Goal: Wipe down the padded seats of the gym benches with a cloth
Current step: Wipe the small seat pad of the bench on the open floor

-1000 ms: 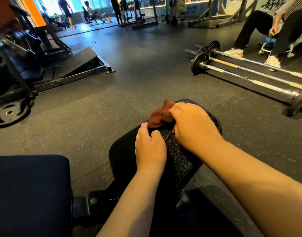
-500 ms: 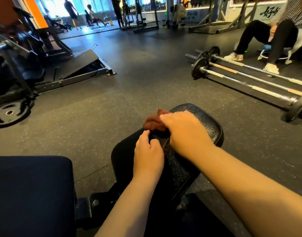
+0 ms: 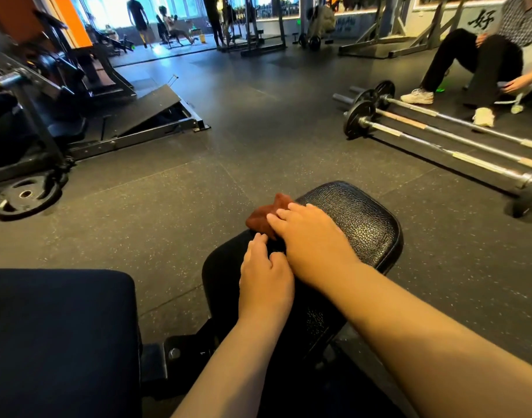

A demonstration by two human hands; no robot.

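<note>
Low in the middle of the frame, a black textured padded seat juts out over the speckled rubber floor. A rust-brown cloth lies bunched at the seat's left edge, just left of centre. The right hand lies on top of it, palm down, fingers stretched forward and close together, pressing the cloth flat rather than pinching it. The left hand sits just below and left of the right one, touching it; its grip is curled over the near edge of the pad, though I cannot tell whether it catches any cloth.

A second dark pad fills the lower left corner. Two barbells lie side by side on the floor at right, and behind them a seated person occupies the upper right corner. A loose weight plate lies at the left edge.
</note>
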